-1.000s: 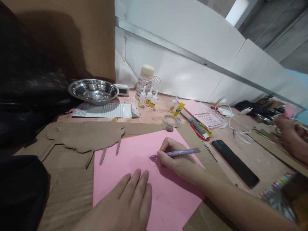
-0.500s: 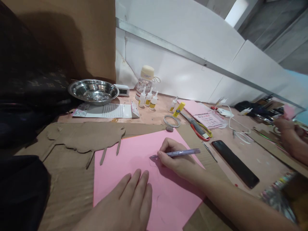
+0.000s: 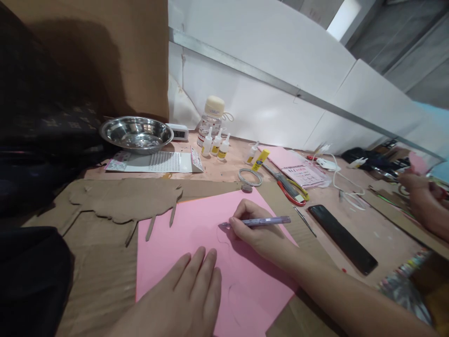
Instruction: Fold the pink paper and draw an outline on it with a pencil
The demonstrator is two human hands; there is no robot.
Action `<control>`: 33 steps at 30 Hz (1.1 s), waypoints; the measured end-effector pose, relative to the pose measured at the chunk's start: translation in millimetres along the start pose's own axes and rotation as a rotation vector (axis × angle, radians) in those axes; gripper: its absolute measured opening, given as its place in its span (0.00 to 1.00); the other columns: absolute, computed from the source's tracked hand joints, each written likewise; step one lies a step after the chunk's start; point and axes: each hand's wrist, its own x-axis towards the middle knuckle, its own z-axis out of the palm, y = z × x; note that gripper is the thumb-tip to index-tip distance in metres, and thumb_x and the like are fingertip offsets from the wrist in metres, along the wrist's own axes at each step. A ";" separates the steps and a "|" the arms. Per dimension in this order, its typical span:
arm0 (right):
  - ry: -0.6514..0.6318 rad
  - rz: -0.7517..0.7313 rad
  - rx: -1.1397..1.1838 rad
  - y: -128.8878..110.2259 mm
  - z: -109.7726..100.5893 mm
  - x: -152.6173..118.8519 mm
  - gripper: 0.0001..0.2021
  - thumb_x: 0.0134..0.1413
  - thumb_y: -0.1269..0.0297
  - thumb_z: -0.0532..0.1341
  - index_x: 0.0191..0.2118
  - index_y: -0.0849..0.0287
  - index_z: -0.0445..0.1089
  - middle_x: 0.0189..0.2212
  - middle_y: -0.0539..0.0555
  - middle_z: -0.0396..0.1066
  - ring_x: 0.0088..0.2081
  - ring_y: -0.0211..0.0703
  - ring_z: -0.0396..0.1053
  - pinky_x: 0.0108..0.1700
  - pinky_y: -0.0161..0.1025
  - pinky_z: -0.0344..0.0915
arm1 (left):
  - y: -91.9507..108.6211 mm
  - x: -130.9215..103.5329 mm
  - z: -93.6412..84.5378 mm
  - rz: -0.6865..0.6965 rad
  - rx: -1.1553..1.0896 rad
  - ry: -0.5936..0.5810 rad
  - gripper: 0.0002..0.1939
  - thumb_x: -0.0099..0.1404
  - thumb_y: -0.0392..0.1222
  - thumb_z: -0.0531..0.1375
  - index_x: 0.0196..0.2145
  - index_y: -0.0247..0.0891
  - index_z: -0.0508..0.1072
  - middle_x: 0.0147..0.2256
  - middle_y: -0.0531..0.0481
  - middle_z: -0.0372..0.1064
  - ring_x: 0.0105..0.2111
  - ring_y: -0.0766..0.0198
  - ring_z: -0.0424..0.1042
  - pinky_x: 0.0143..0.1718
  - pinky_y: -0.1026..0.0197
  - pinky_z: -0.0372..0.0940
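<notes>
My right hand (image 3: pixel 250 230) is closed around a purple pen (image 3: pixel 268 221), with its tip on a sheet of pink paper (image 3: pixel 164 262). Thin curved lines run over the paper near the tip and lower down. Flat on the sheet's lower left lies my left hand (image 3: pixel 191 285), fingers stretched out and holding nothing. A brown cardboard animal cut-out (image 3: pixel 122 201) overlaps the paper's upper left edge. Close to the paper's top corner is a small grey lump (image 3: pixel 246 188).
Behind are a steel bowl (image 3: pixel 136 135), a bottle (image 3: pixel 210 119), small glue bottles (image 3: pixel 215 145) and a glue stick (image 3: pixel 260 160). To the right lie red-handled scissors (image 3: pixel 291 192), tweezers (image 3: pixel 304 221) and a black phone (image 3: pixel 342 238). Another person's hand (image 3: pixel 423 196) shows at far right.
The pen tip has moved slightly up the paper, and the curved line below it shows more. My left hand has stayed in place. The other person's hand has shifted a little.
</notes>
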 end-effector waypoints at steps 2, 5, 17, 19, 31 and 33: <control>0.004 0.005 0.006 -0.1 0.0 -0.1 0.13 0.62 0.60 0.68 0.31 0.53 0.63 0.23 0.46 0.71 0.26 0.39 0.67 0.33 0.39 0.65 | -0.2 -0.9 -0.1 -0.005 0.000 -0.005 0.22 0.82 0.55 0.52 0.56 0.40 0.79 0.57 0.43 0.80 0.55 0.55 0.81 0.58 0.56 0.63; 0.003 0.008 0.001 0.1 0.2 0.0 0.13 0.62 0.60 0.68 0.30 0.53 0.63 0.23 0.46 0.71 0.26 0.39 0.67 0.33 0.39 0.64 | -0.6 -2.1 -1.1 -0.008 0.000 -0.015 0.21 0.81 0.54 0.54 0.57 0.40 0.78 0.58 0.43 0.80 0.55 0.55 0.81 0.58 0.56 0.64; 0.003 0.019 0.010 -1.2 0.8 0.3 0.13 0.61 0.58 0.68 0.31 0.53 0.64 0.23 0.47 0.72 0.26 0.40 0.66 0.31 0.38 0.62 | 0.1 -1.7 1.1 -0.002 -0.006 -0.026 0.21 0.81 0.55 0.55 0.58 0.39 0.78 0.58 0.42 0.79 0.56 0.54 0.80 0.59 0.55 0.64; 0.006 0.016 0.026 -0.5 1.0 0.4 0.14 0.60 0.58 0.69 0.31 0.53 0.64 0.22 0.46 0.71 0.25 0.40 0.66 0.31 0.38 0.62 | -1.3 0.8 0.5 -0.004 -0.003 -0.019 0.21 0.81 0.54 0.54 0.57 0.40 0.78 0.58 0.43 0.79 0.55 0.55 0.81 0.58 0.55 0.64; 0.045 0.009 0.035 -3.0 -0.2 1.8 0.15 0.62 0.58 0.68 0.30 0.53 0.63 0.20 0.45 0.71 0.23 0.37 0.65 0.30 0.37 0.63 | -4.2 -2.6 1.7 0.009 -0.046 -0.037 0.23 0.80 0.56 0.54 0.59 0.39 0.78 0.60 0.41 0.78 0.58 0.55 0.79 0.60 0.58 0.65; 0.057 0.021 0.074 -3.9 -1.4 2.8 0.15 0.63 0.58 0.68 0.30 0.53 0.62 0.20 0.45 0.72 0.22 0.36 0.65 0.29 0.36 0.63 | -14.7 -5.8 3.4 0.015 -0.092 0.024 0.22 0.80 0.51 0.54 0.62 0.40 0.77 0.63 0.43 0.76 0.60 0.57 0.76 0.63 0.59 0.63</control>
